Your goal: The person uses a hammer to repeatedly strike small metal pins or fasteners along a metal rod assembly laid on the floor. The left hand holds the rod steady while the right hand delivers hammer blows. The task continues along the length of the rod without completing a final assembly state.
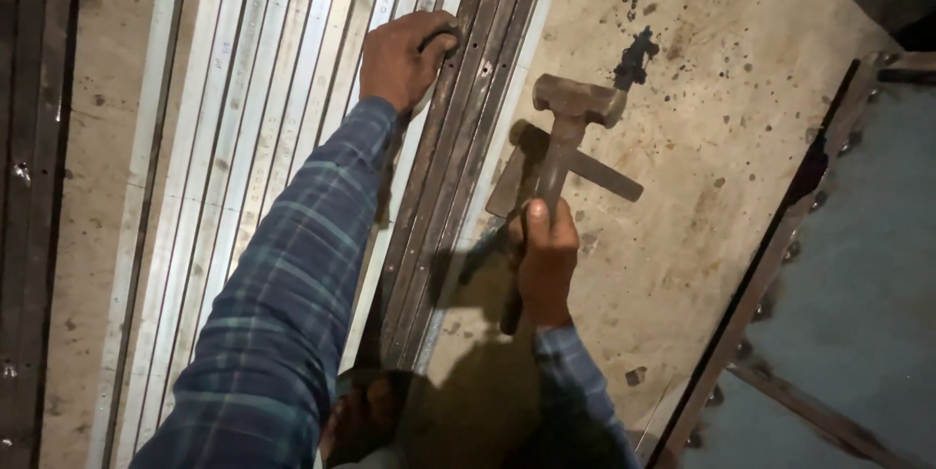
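Right hand point(546, 259) grips hammer point(570, 113); left point(405, 58) — strips point(458, 137).

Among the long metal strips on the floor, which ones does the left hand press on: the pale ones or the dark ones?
The left hand presses on the dark strips, the rusty brown group beside the hammer, right of the pale strips.

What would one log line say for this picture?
left hand: pressing on metal strips | right hand: gripping hammer | surface: stained board

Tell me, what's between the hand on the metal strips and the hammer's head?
In the head view, dark metal strips lie between the left hand and the hammer, then a pale strip beside them.
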